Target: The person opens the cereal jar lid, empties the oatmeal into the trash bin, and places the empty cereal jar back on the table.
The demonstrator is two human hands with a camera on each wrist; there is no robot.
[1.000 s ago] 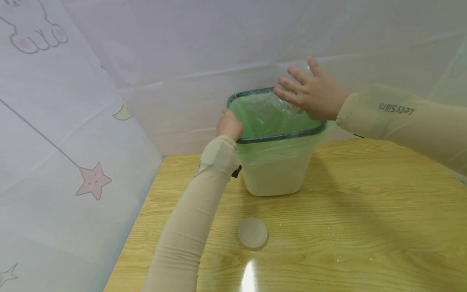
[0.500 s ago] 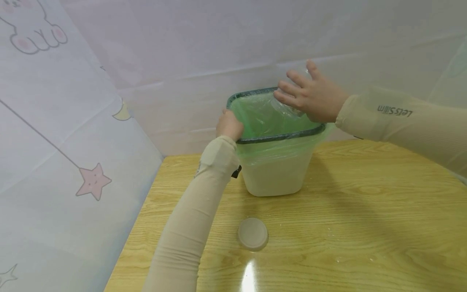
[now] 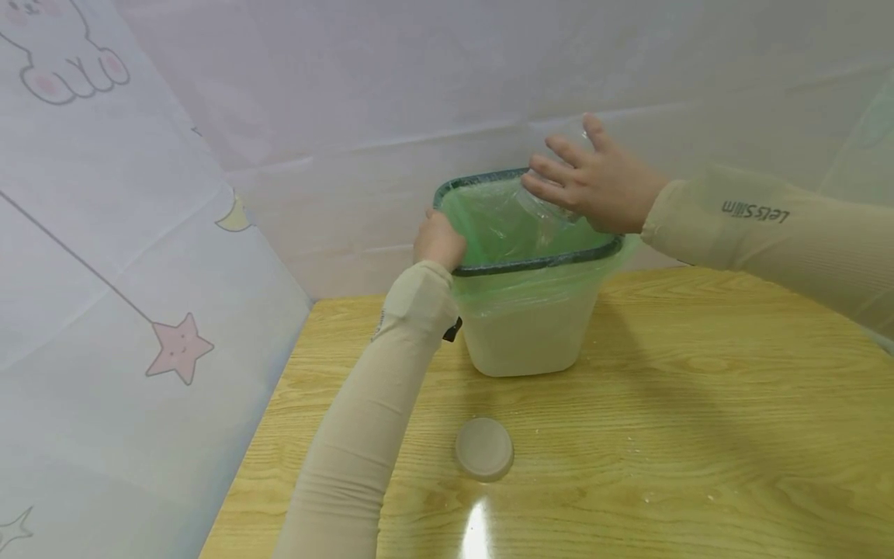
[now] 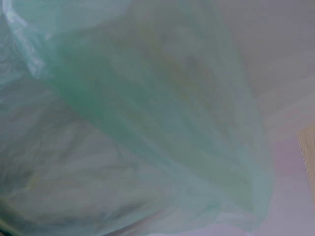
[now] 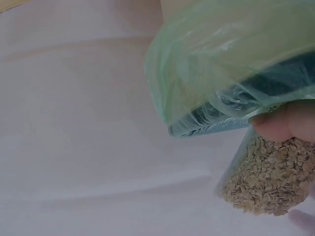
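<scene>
Our left hand (image 3: 440, 241) clasps a green-lined cream bin (image 3: 527, 344), seemingly for steadiness; our right hand (image 3: 599, 183) grips a clear flake-filled container (image 5: 269, 176).

The desk (image 3: 712, 365) has a yellow-brown wood-grain top with a glossy finish, filling the lower middle and lower right of the frame in the head view. Its left edge slants down toward the bottom left. A pale bin (image 3: 527, 338) stands upright on it, above the centre of the wood. Nearer the bottom of the frame lies a round beige disc (image 3: 484, 449), well apart from the bin. Small pale crumbs (image 3: 709, 497) dot the lower right. A small black piece (image 3: 452, 329) shows just left of the bin, though whether it touches the desk is hard to tell.
</scene>
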